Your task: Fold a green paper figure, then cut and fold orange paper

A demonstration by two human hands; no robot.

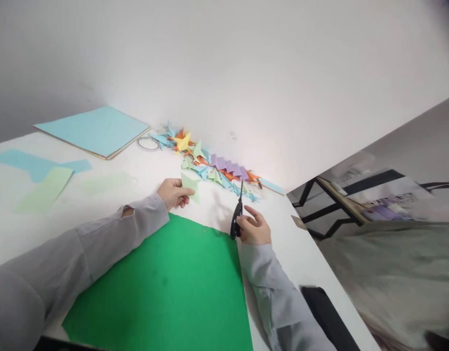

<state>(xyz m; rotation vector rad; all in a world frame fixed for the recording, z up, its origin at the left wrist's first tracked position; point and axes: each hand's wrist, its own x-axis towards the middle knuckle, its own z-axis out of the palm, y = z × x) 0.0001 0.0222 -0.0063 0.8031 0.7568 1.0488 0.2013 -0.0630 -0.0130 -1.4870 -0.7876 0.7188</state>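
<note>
Pinched between the fingers of my left hand (175, 193) is a light green paper piece (190, 185) with pointed ends, held just above the table. My right hand (254, 226) grips black-handled scissors (237, 217), their blades pointing up and away from me and apart from the paper. Below both hands lies a large green sheet (162, 287). Beyond them, along the wall, is a row of folded paper shapes in yellow (182, 142), purple (228, 165), orange, blue and green.
A stack of coloured sheets (96, 129), light blue on top, lies at the back left beside a roll of tape (148, 143). Blue (18, 160) and light green (45, 190) paper scraps are at the left. A black flat object (327, 312) rests near the right table edge.
</note>
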